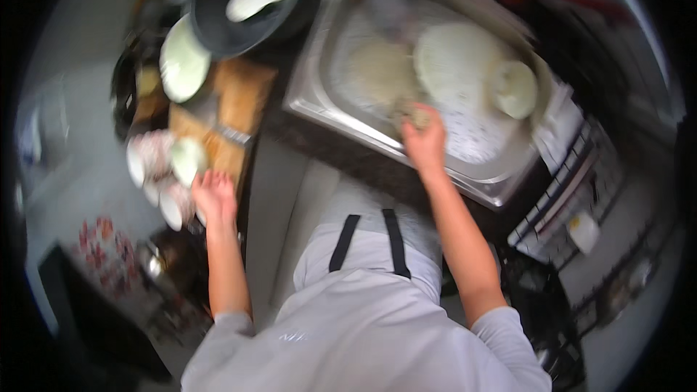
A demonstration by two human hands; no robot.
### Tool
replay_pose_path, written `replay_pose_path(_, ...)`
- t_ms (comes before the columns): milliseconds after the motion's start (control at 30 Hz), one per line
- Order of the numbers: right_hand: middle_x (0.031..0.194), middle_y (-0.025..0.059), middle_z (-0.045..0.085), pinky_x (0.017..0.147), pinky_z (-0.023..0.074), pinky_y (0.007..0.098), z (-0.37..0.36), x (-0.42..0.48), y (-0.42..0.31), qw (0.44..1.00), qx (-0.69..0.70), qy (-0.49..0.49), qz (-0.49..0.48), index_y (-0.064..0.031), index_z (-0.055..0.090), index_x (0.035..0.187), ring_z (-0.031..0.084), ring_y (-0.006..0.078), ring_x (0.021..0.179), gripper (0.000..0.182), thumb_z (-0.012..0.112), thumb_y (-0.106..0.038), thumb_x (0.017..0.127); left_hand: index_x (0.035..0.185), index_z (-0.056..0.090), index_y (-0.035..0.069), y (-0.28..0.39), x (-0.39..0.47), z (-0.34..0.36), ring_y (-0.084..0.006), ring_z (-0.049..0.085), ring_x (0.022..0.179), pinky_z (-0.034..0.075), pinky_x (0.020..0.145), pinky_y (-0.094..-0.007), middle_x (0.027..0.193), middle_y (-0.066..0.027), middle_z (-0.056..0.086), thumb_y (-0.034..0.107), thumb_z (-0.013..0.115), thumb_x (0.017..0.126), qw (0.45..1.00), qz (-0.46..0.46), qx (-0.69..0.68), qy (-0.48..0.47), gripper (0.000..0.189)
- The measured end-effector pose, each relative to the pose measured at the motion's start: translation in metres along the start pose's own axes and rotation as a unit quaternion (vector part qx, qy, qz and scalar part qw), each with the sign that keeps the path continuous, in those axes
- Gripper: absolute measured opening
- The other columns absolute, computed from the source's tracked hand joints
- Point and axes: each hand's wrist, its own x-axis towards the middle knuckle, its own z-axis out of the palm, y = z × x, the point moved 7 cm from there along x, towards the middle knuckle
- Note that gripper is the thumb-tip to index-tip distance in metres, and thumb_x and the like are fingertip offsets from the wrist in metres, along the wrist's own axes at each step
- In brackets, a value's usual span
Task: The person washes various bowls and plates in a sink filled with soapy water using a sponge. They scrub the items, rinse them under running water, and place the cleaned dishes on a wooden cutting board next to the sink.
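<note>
My left hand [216, 200] is beside a small pale green bowl [188, 161] on the counter; blur hides whether the fingers touch it. Over the near edge of a stainless steel sink [348, 120], my right hand [426, 139] is closed on a greyish scouring pad [418, 117]. In the sink lie a large white plate [457, 65], a pale bowl [513, 90] at the right, and a blurred beige round thing [381, 71] under foamy water.
Patterned cups [177, 204] stand beside the small bowl. A wooden cutting board [239, 92] bears a cleaver [209, 114]. Behind are a pale green plate [185, 60] and a dark pan [239, 32] with a white spoon [253, 2]. A cloth [555, 125] hangs at the sink's right.
</note>
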Motion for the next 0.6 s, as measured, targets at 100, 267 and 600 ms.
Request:
replay_pose_path(100,0.11,0.0212,0.059,0.091,0.0464,0.0412,-0.003,-0.001,-0.003,0.999,-0.002,0.005,-0.044,-0.0014,0.062,0.106,0.058,0.0393,0.102,0.034,0.066,-0.01,0.074,0.106,0.053,0.003,-0.018,-0.098,0.103,-0.0139,0.048,0.072,0.044,0.063,-0.0291,0.091,-0.0041,0.052,0.025,0.048,0.096,0.977,0.105,0.129,-0.13,0.024)
replay_pose_path(267,0.11,0.0195,0.059,0.086,0.0492,0.041,-0.01,0.0,-0.003,1.0,0.022,0.016,-0.002,-0.0017,0.063,0.106,0.06,0.0373,0.1,0.032,0.066,-0.01,0.075,0.108,0.056,0.0,-0.118,-0.185,0.227,-0.0127,0.058,0.072,0.053,0.063,-0.0267,0.097,-0.0082,0.058,0.017,0.048,0.097,0.806,0.041,0.351,-0.475,0.021)
replay_pose_path(600,0.087,0.0233,0.065,0.071,0.0501,0.0481,0.011,0.0,0.019,0.991,-0.083,0.015,-0.099,0.0026,0.058,0.099,0.062,0.0418,0.081,0.032,0.059,-0.024,0.081,0.126,0.039,-0.008,-0.345,-0.244,0.403,-0.0375,0.062,0.1,0.049,0.087,-0.0398,0.114,-0.0295,0.057,0.02,0.066,0.079,0.625,0.126,0.556,-0.533,0.061)
